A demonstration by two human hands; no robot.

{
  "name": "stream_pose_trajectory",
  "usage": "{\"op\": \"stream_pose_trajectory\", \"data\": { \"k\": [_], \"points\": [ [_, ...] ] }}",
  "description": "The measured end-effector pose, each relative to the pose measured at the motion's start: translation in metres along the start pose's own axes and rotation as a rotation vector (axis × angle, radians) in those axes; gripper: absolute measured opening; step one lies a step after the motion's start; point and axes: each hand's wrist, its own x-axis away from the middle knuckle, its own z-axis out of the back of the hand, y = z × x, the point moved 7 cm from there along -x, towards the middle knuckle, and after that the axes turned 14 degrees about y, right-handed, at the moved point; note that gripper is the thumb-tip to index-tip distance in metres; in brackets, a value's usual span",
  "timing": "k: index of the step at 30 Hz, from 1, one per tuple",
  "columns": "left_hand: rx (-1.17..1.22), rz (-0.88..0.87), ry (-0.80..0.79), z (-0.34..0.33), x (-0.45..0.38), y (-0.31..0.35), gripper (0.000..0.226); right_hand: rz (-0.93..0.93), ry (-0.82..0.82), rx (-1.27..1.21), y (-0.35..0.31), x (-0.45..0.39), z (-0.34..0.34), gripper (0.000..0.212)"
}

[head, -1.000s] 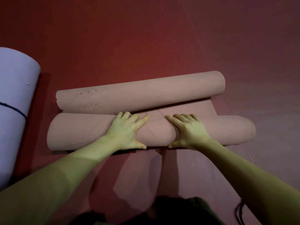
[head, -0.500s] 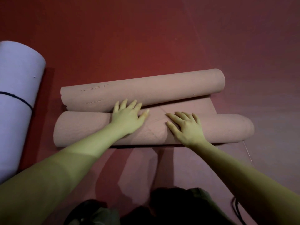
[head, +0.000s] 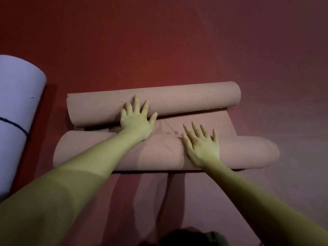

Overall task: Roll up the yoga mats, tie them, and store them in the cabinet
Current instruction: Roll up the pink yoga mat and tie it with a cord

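Note:
A pink yoga mat (head: 248, 151) lies across the red floor, rolled from the near side into a thick roll. Its far end curls into a second, thinner roll (head: 186, 100), with a short flat strip between the two. My left hand (head: 137, 119) reaches past the near roll, with straight, spread fingers resting on the far roll. My right hand (head: 202, 144) lies flat on top of the near roll, fingers straight and pointing away from me. Neither hand grips anything.
A rolled lilac yoga mat (head: 16, 107) tied with a dark cord (head: 16, 126) lies at the left edge. Red floor (head: 159, 41) stretches beyond the mats. A thin cord (head: 271, 178) lies on the floor at the near roll's right end.
The near roll has moved away from me toward the far curl, narrowing the flat strip. My left hand slid forward off the near roll onto the far roll.

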Motion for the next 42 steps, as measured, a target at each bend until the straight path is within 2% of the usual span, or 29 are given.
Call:
{"op": "stream_pose_trajectory", "data": {
  "k": [2,6,14,18,20,21,24,29,34,36,39,42],
  "points": [
    [0.039,0.006,-0.006,0.0,-0.014,-0.003,0.064,-0.012,-0.008,-0.01,-0.001,-0.015,-0.001,0.08],
    [0.131,0.053,-0.01,-0.004,-0.039,-0.011,0.066,-0.038,-0.014,-0.063,0.0,-0.042,-0.002,0.055],
    [0.177,0.038,0.062,-0.01,-0.06,-0.012,0.066,0.014,-0.006,-0.153,-0.001,-0.114,-0.014,0.052],
    [0.247,-0.103,0.133,0.004,-0.047,-0.005,0.071,0.019,-0.046,-0.143,-0.001,-0.139,-0.022,0.052],
    [0.198,-0.188,0.089,0.001,-0.03,0.002,0.081,0.028,-0.04,-0.145,-0.002,-0.149,-0.023,0.052],
    [0.162,-0.197,0.048,-0.003,-0.026,0.004,0.079,0.032,-0.035,-0.148,-0.003,-0.152,-0.023,0.052],
    [0.108,-0.155,-0.06,-0.013,-0.034,0.003,0.068,0.034,-0.007,-0.156,-0.002,-0.159,-0.024,0.051],
    [0.097,-0.127,-0.13,-0.019,-0.056,0.003,0.071,0.077,0.088,-0.173,-0.01,-0.164,-0.013,0.05],
    [0.099,-0.083,-0.099,-0.018,-0.082,-0.002,0.069,0.048,0.203,-0.218,-0.019,-0.133,0.006,0.044],
    [0.117,-0.047,-0.091,-0.019,-0.092,-0.005,0.068,0.098,0.216,-0.177,-0.028,-0.116,0.008,0.051],
    [0.145,-0.064,-0.006,-0.013,-0.093,-0.002,0.065,0.146,0.09,-0.106,-0.031,-0.11,-0.001,0.072],
    [0.176,-0.153,0.148,0.0,-0.071,0.0,0.061,0.117,0.04,-0.108,-0.026,-0.124,-0.006,0.07]
  ]
}}
